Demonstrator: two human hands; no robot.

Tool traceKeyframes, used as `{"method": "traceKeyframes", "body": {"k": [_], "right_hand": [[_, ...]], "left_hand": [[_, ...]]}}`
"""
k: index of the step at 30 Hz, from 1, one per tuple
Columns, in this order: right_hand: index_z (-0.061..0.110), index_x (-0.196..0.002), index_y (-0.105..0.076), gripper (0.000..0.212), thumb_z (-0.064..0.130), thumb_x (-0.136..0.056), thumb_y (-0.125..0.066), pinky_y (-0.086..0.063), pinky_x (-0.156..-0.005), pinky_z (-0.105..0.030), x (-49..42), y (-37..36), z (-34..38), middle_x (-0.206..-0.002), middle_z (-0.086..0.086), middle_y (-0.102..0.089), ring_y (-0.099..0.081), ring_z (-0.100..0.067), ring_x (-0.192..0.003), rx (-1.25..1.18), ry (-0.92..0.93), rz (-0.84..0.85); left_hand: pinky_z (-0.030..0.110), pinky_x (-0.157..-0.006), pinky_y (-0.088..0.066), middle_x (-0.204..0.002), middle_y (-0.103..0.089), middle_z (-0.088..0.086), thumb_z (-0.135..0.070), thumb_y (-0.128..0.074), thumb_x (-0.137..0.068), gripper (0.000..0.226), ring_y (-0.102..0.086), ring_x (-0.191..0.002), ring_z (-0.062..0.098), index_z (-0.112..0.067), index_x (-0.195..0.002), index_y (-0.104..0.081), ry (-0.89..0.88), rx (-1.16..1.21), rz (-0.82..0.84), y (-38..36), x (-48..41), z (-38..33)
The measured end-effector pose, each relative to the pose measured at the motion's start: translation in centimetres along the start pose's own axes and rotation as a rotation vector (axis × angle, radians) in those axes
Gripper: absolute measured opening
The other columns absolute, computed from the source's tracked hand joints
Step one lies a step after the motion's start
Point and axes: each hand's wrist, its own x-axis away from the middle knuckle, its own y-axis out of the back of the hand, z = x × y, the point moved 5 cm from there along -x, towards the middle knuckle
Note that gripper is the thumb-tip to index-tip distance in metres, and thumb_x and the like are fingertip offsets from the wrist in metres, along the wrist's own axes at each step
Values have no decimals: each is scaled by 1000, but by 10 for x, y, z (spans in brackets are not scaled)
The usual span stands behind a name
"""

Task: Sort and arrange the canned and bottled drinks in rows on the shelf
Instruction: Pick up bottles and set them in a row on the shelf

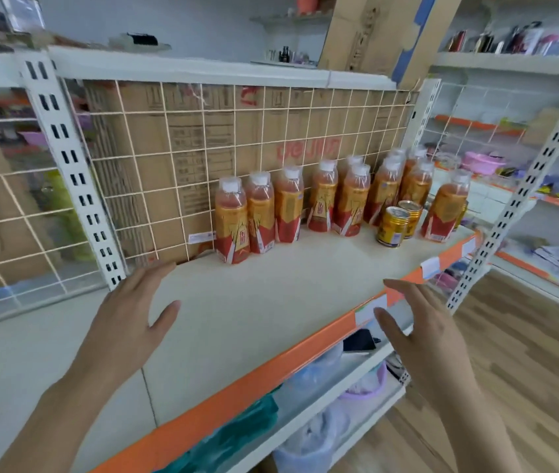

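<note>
Now both hands, the left hand [131,312] and right hand [421,322], hover flat with straight fingers, holding nothing, above the shelf [271,288], well apart from the bottles [322,199] and cans [395,223].

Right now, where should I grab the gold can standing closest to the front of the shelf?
Round its middle, coming from the front with the right hand. The front gold can stands upright with bare shelf before it, while a second can crowds it behind, so I'd judge the front side easiest.
</note>
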Motion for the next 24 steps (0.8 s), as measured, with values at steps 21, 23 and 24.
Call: {"method": "traceKeyframes", "body": {"k": [21,23,24], "right_hand": [[17,-148,-15,76,26,-88,-61,-37,-101,-31,-266,-215,55,-149,-3,-28,-39,-20,-131,-458,379,318],[18,-147,-16,77,27,-86,-63,-35,-103,-33,-274,-228,58,-145,-3,-35,-39,-20,-131,-554,288,346],[19,-146,-19,77,28,-85,-65,-35,-103,-33,-275,-235,58,-142,-3,-38,-40,-20,-130,-603,258,370]], "left_hand": [[49,-94,-48,-126,-53,1,-41,-74,-70,80,-55,-113,19,-20,-136,-33,541,403,-56,-130,-187,3],[49,-94,-48,-123,-55,1,-41,-77,-67,82,-57,-111,22,-18,-133,-34,611,443,-139,-140,-195,5],[49,-94,-48,-123,-55,3,-38,-78,-68,81,-57,-111,24,-17,-132,-33,648,435,-174,-144,-197,6]]}}
